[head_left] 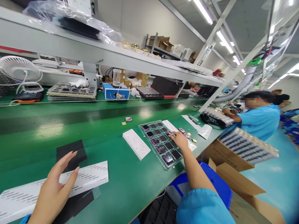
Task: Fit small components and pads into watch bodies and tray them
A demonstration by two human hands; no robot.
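My left hand (54,188) hovers over a white printed sheet (93,175), thumb and fingers spread, holding nothing. Under that sheet lie pieces of black film (71,152). My right hand (181,141) reaches across the far right edge of a clear plastic tray (141,127), with its fingertips closed on a small pink-rimmed device (171,133). One column of the tray holds dark-screened devices (160,149) with pink rims; dark square pieces fill other pockets. Left of the tray sits a white block (136,144) with small dark marks.
A pink-rimmed part (128,119) with a yellow tab lies behind the white block. Beyond the tray are more loose parts (184,133) and white strips (205,131). A blue box (116,91) and a fan (20,73) stand at the back. A co-worker (259,116) sits at right, near cardboard boxes (230,155).
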